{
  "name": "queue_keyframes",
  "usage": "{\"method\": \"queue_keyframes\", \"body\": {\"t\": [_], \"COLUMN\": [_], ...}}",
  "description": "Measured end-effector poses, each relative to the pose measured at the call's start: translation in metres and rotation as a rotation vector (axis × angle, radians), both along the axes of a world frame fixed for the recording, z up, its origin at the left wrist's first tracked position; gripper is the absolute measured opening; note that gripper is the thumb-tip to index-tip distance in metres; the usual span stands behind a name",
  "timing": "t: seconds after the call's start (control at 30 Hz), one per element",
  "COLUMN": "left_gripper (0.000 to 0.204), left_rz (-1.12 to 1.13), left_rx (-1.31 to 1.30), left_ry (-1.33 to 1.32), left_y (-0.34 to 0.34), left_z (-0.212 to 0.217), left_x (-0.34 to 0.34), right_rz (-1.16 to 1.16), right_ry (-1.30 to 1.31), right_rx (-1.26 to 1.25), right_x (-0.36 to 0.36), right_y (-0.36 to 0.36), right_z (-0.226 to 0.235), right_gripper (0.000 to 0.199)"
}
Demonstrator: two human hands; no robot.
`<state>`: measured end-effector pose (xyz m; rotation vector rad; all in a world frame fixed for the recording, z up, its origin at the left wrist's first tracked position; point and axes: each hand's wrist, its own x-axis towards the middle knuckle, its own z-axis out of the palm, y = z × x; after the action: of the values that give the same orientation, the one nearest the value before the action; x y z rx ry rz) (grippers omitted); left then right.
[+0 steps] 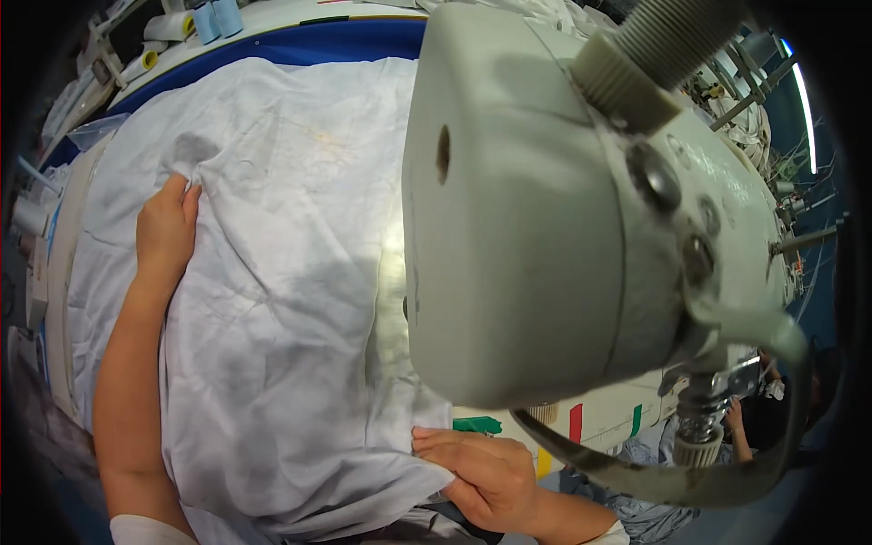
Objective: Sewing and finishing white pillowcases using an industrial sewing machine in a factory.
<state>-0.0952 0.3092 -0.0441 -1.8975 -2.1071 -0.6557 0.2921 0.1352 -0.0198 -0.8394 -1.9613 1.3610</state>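
Observation:
A wide white cloth (263,300) lies wrinkled over the sewing table and hangs over its near edge. At the far left, my left hand (166,227) is closed on a gathered fold of it. My right hand (486,472) pinches the cloth's right edge near the front of the table, thumb below and fingers on top. Just right of the cloth stands the pale sewing machine head (518,209), which covers much of the view. The needle area behind it is hidden. A strip of shiny metal plate (392,272) shows between cloth and machine.
Blue thread spools (216,20) stand at the back left, past a dark blue strip (300,44). A curved lever (654,490) juts from the machine near my right forearm. Coloured tape pieces (575,422) mark the table edge. Another person's arm (738,431) shows at the right.

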Motion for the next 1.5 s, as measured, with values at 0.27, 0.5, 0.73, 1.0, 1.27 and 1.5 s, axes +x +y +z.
{"method": "queue_keyframes", "body": {"t": [0.27, 0.5, 0.73, 1.0, 1.27, 1.5], "left_gripper": [0.025, 0.024, 0.035, 0.051, 0.036, 0.056], "left_rz": [0.03, 0.098, -0.024, -0.269, -0.124, 0.069], "left_rx": [0.052, -0.036, -0.31, -0.062, -0.293, -0.109], "left_ry": [0.164, 0.163, -0.104, -0.464, -0.584, -0.656], "left_y": [0.085, 0.134, 0.138, -0.219, -0.556, -0.551], "left_z": [-0.009, -0.008, 0.042, 0.082, -0.098, -0.193], "left_x": [-0.004, 0.011, -0.013, -0.1, -0.01, -0.054], "right_rz": [-0.097, -0.186, -0.386, -0.278, -0.135, 0.193], "right_ry": [-0.102, -0.288, -0.494, -0.113, 0.152, 0.683], "right_rx": [-0.01, -0.3, 0.554, -0.544, -1.129, -0.698], "right_x": [-0.008, 0.005, -0.024, -0.08, -0.19, -0.224], "right_y": [0.034, 0.019, 0.01, -0.187, -0.207, -0.211], "right_z": [-0.004, -0.028, 0.016, -0.045, -0.051, 0.08], "right_gripper": [0.029, 0.011, 0.027, 0.037, 0.046, 0.037]}}
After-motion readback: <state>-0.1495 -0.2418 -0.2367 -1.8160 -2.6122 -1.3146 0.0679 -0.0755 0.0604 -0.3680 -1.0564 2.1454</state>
